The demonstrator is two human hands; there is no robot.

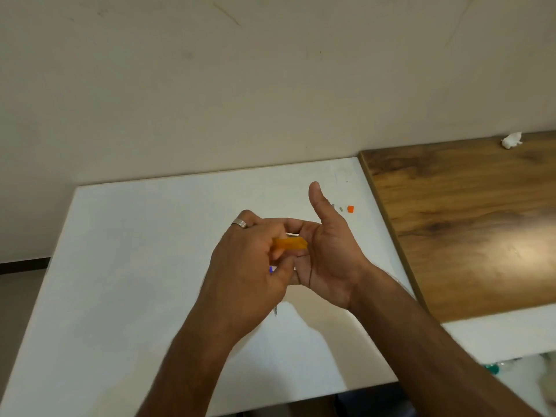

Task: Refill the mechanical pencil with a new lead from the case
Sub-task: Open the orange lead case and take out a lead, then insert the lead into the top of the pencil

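Observation:
My left hand point(249, 266), with a ring on one finger, is closed around an orange translucent lead case point(290, 243). The case lies roughly level, and its free end points at the palm of my right hand point(328, 260). A blue spot point(270, 269) and a thin metal pencil tip point(275, 311) poke out under my left hand, so the mechanical pencil seems tucked into the same grip. My right hand is held open with the palm turned toward the case and the thumb up. Thin dark lines cross that palm; whether they are leads I cannot tell.
Both hands hover over a white table point(135, 266). A small orange cap point(350, 208) and a tiny grey piece point(341, 208) lie beyond my right thumb. A wooden tabletop point(469, 221) adjoins on the right, with a crumpled white tissue point(511, 139) at its far edge.

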